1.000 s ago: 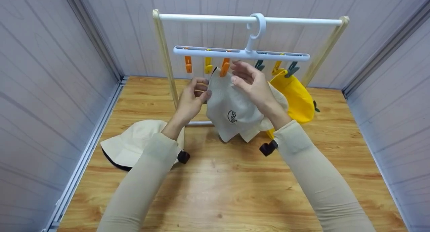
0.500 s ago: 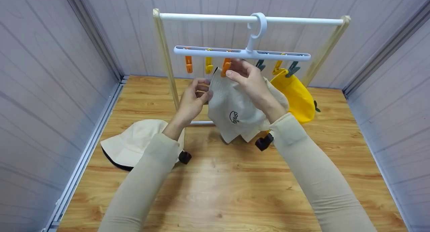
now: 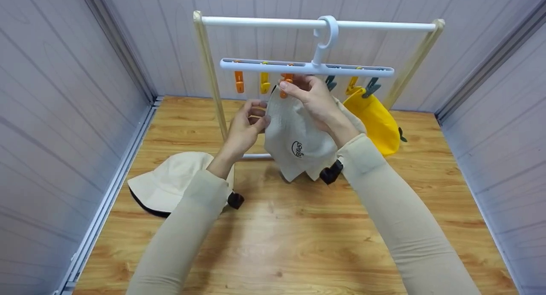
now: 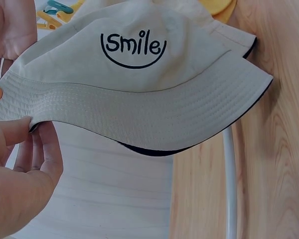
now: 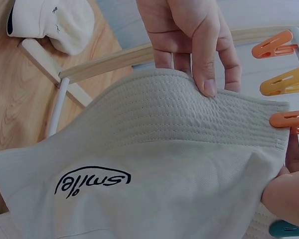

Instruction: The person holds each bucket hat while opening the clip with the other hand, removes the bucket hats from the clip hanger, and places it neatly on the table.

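Note:
A cream bucket hat [image 3: 298, 128] with "Smile" embroidered in black hangs by its brim from an orange clothespin [image 5: 289, 120]. My left hand [image 3: 245, 123] pinches the brim's edge between thumb and fingers, left of the clothespin. At the clothespin is my right hand [image 3: 318, 100], its thumb over the front and its fingers mostly hidden behind; it appears to pinch the clip. In the right wrist view the right hand's fingertips lie partly outside the picture. The clothespin belongs to a pale blue clip hanger [image 3: 273, 66].
The hanger hooks over the white bar [image 3: 264, 21] of a wooden rack [image 3: 209, 68]. A yellow hat [image 3: 377, 128] hangs to the right from yellow and green clips. Orange and yellow clips [image 3: 239, 82] dangle at left. Another cream hat [image 3: 175, 179] lies on the wooden floor [image 3: 273, 243].
My right hand has moved left and slightly closer to the orange clothespin, its thumb now over the clip. The left hand stays at the brim, nearly still.

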The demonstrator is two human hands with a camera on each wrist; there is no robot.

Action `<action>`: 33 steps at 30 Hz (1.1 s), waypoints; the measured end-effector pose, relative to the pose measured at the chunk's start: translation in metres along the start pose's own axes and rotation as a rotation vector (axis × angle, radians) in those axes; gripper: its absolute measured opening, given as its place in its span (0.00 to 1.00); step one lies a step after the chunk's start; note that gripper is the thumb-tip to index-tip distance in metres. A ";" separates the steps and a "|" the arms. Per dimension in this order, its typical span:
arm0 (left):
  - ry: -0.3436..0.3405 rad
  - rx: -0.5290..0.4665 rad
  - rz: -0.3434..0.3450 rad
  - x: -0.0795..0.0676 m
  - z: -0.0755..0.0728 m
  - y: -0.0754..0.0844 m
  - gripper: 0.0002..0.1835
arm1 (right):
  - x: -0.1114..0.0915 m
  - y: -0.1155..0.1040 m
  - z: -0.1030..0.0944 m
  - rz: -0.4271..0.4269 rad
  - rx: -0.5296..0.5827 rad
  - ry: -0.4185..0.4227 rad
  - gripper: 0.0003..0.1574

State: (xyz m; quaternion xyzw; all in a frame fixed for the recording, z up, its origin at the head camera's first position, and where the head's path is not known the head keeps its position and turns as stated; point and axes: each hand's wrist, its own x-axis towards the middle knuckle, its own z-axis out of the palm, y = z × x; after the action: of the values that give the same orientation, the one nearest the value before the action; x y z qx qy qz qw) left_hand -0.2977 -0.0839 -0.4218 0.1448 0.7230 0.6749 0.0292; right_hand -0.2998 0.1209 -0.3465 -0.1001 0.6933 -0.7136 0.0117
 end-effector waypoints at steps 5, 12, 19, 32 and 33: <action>0.000 -0.006 -0.003 0.000 0.002 0.001 0.17 | 0.003 0.002 -0.002 -0.022 -0.018 0.003 0.22; 0.004 -0.037 -0.005 -0.001 0.004 0.001 0.16 | 0.006 0.002 -0.005 -0.033 -0.050 0.008 0.26; 0.010 -0.031 0.002 -0.001 0.006 -0.001 0.16 | 0.008 0.001 -0.002 -0.024 -0.035 0.056 0.23; 0.021 -0.022 0.017 -0.002 0.007 -0.003 0.15 | 0.008 0.003 0.001 -0.031 -0.089 0.143 0.19; 0.021 -0.021 0.017 -0.002 0.007 -0.003 0.15 | 0.009 0.003 0.001 -0.030 -0.083 0.150 0.16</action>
State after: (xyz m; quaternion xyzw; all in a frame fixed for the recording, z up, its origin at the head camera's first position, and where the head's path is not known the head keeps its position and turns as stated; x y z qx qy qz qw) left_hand -0.2944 -0.0774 -0.4262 0.1435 0.7148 0.6842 0.0171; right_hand -0.3088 0.1182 -0.3488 -0.0572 0.7196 -0.6898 -0.0552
